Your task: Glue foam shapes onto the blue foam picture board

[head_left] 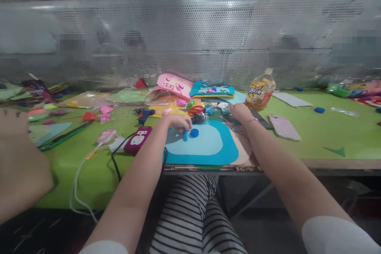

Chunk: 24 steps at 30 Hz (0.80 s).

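My left hand (181,122) is closed over a small light-blue piece (185,135), its fingers pinching the top. Just right of that piece, a round dark-blue piece (194,132) lies on a light-blue rounded sheet (205,143), which rests on a larger teal sheet (229,151). My right hand (239,113) reaches beyond the sheets among small packets, beside a pale wrapped lump (224,106); its fingertips are partly hidden, so I cannot make out whether it grips anything. Red-handled scissors (197,109) lie between the hands.
A yellow-labelled bottle (260,90) stands behind my right hand, with a pink phone (284,127) nearer. Pink (175,85) and teal (212,89) decorated cases lie at the back. Left are a glue gun (145,115), a maroon device (138,140) with cables, and another person's arm (20,166).
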### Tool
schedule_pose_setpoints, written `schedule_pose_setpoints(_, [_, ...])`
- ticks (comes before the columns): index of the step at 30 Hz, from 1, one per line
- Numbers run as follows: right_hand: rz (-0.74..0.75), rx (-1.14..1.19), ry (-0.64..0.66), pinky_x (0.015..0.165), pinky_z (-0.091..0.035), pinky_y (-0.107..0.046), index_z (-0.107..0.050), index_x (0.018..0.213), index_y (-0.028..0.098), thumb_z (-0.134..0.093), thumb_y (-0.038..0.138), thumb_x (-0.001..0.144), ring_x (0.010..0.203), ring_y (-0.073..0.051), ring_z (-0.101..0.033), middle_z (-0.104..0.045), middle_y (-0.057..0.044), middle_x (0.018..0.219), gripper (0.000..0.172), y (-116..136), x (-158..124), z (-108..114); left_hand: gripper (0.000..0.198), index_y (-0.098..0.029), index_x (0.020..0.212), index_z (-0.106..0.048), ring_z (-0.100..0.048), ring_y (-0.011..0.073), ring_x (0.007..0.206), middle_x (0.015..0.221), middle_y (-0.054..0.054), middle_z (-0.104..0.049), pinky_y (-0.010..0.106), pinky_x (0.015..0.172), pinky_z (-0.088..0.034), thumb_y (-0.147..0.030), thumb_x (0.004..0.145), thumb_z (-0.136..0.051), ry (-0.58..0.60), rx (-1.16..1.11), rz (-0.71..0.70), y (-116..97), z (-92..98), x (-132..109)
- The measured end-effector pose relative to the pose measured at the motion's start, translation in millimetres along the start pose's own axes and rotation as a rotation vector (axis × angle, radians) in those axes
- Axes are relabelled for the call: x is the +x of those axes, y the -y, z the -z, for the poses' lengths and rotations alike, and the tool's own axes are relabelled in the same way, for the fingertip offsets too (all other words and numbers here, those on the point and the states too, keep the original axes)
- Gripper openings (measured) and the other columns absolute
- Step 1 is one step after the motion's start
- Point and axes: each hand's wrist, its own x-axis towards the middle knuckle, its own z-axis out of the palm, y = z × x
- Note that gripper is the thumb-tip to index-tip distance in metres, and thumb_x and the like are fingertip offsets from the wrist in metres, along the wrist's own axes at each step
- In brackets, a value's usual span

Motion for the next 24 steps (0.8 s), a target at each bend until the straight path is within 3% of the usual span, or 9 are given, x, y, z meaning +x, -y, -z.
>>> schedule_pose_setpoints(4, [0.066,-0.076,-0.010,0.082,-0.041,-0.035,-0.054,0.117,0.001,-0.038,0.031,0.091,0.101,-0.029,-0.059,-0.062,-0.027,0.103,0.042,-2,1,-2,0.019,-0.018,0.063,-0.065,-0.054,0.0123,0.041,0.051,0.002,-0.061,0.020,0.042,-0.043,-0.009,0.047,-0.070,-0.006,0.009,0.015,1,1.2,1])
schedule_pose_setpoints(6, [0.031,-0.059,-0.034,0.081,-0.041,-0.034,-0.056,0.114,0.003,-0.035,0.030,0.092,0.101,-0.028,-0.060,-0.063,-0.026,0.103,0.041,-1,1,-1,0.017,-0.018,0.064,-0.064,-0.055,0.0125,0.041,0.050,0.002,-0.060,0.020,0.043,-0.044,-0.010,0.049,-0.070,0.019,-0.006,0.015,2,1.9,2])
schedule_pose_setpoints(9, [-0.082,0.012,-0.103,0.082,-0.040,-0.035,-0.064,0.101,0.007,-0.025,0.032,0.095,0.098,-0.026,-0.061,-0.065,-0.023,0.099,0.047,8,1,5,0.017,-0.018,0.063,-0.064,-0.055,0.0129,0.040,0.047,0.001,-0.058,0.020,0.042,-0.043,-0.010,0.051,-0.071,0.034,-0.009,0.017,3,2.6,3])
schedule_pose_setpoints(11, [-0.061,0.026,-0.171,0.084,-0.037,-0.037,-0.067,0.091,0.009,-0.023,0.033,0.095,0.094,-0.026,-0.062,-0.067,-0.020,0.093,0.051,20,-2,12,0.017,-0.019,0.063,-0.065,-0.054,0.0134,0.040,0.048,0.002,-0.057,0.020,0.041,-0.041,-0.010,0.050,-0.072,0.016,0.022,0.014,3,2.7,3])
schedule_pose_setpoints(14, [0.194,0.070,-0.287,0.080,-0.036,-0.033,-0.067,0.082,0.010,-0.025,0.034,0.094,0.084,-0.023,-0.062,-0.068,-0.016,0.086,0.050,45,-12,21,0.015,-0.020,0.063,-0.065,-0.055,0.0141,0.043,0.051,0.003,-0.059,0.021,0.042,-0.041,-0.012,0.052,-0.071,-0.022,0.084,-0.003,3,2.2,2])
schedule_pose_setpoints(18, [0.731,0.254,-0.333,0.069,-0.037,-0.028,-0.063,0.078,0.015,-0.032,0.038,0.093,0.077,-0.019,-0.057,-0.063,-0.011,0.077,0.042,82,-37,27,0.010,-0.019,0.062,-0.064,-0.056,0.0144,0.045,0.050,0.002,-0.058,0.021,0.044,-0.043,-0.012,0.054,-0.067,-0.022,0.084,0.014,3,0.1,3])
schedule_pose_setpoints(20, [0.983,0.316,-0.305,0.069,-0.038,-0.027,-0.062,0.086,0.015,-0.040,0.038,0.091,0.077,-0.017,-0.056,-0.062,-0.010,0.083,0.032,94,-49,28,0.013,-0.019,0.060,-0.063,-0.056,0.0141,0.044,0.049,0.001,-0.057,0.021,0.044,-0.044,-0.008,0.053,-0.066,-0.046,0.015,0.032,2,-1.5,3])
schedule_pose_setpoints(24, [1.179,0.396,-0.216,0.074,-0.043,-0.028,-0.058,0.103,0.014,-0.054,0.042,0.083,0.090,-0.019,-0.056,-0.061,-0.012,0.101,0.034,104,-61,24,0.022,-0.018,0.058,-0.062,-0.058,0.0136,0.045,0.049,-0.001,-0.057,0.022,0.048,-0.047,0.001,0.048,-0.061,-0.077,-0.096,0.048,0,-5.4,0])
